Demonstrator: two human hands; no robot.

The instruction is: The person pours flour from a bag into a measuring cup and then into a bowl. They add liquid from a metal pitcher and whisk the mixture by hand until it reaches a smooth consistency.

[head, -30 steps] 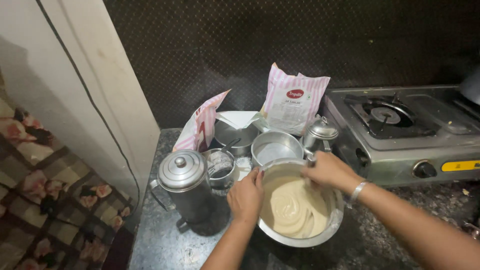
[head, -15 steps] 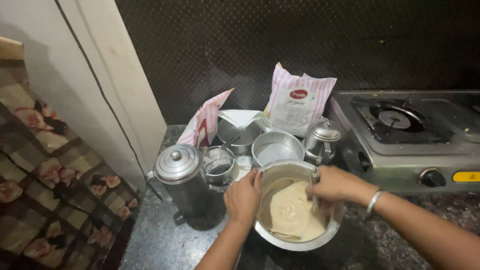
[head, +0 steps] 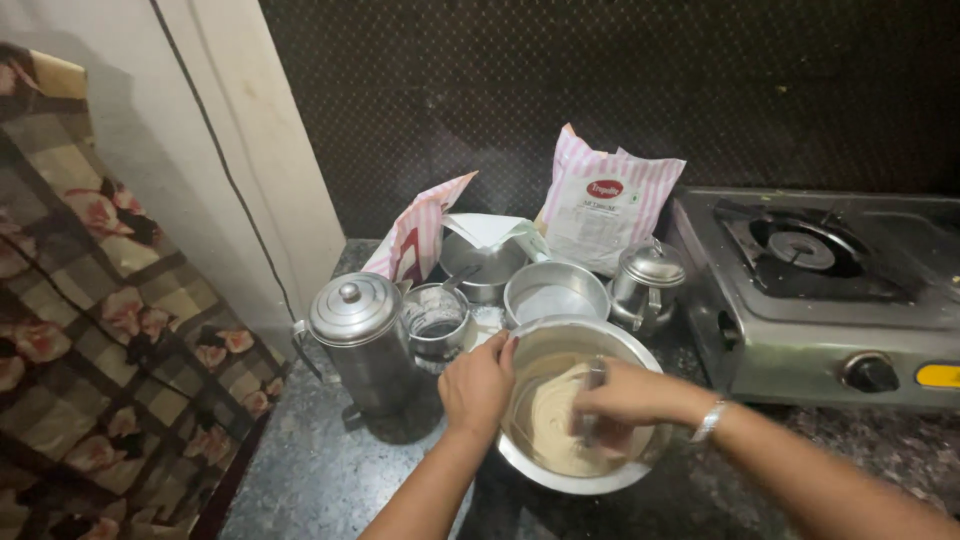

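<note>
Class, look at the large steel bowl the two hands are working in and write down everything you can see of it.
The steel bowl is round, wide and shiny, standing upright on the dark speckled counter in front of the gas stove. It holds pale, creamy batter. The left hand grips its near-left rim; the right hand is inside it, holding a metal utensil in the batter. A smaller steel pot sits just behind it.

A wide round steel bowl (head: 578,470) of pale batter (head: 555,425) sat at the front of the speckled stone counter (head: 320,470). Left of it stood a lidded steel jug (head: 362,340); behind it, a smaller steel pan (head: 556,292) and a pink-striped plastic packet (head: 608,200). A steel gas stove (head: 830,290) lay to the right.
</note>
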